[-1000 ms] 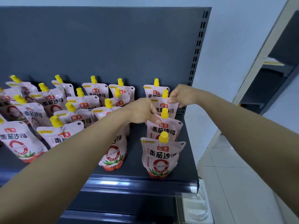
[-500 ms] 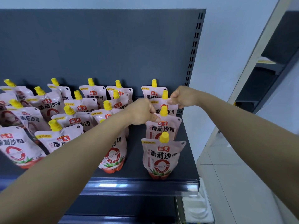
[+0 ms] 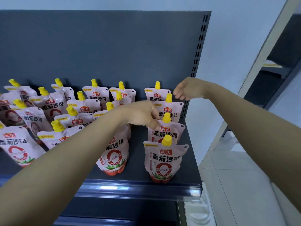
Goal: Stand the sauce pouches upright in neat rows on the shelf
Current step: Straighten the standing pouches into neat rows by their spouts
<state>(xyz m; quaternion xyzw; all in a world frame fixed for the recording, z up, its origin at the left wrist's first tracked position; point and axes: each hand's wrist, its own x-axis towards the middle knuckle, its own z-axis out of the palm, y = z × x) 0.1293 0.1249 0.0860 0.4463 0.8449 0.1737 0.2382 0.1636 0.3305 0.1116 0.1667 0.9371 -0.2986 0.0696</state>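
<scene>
Four pouches stand in a column along the right edge of the shelf, with more rows to the left. Left hand pinches the top corner of the second pouch from the front. Right hand hangs relaxed, fingers loose, near the back right corner.

A dark grey back panel rises behind and above the right fingers, with its slotted upright just right of them. Farther right is a pale blue wall, then a white post and a second dark shelving unit. A pale tiled floor lies well below them.
</scene>
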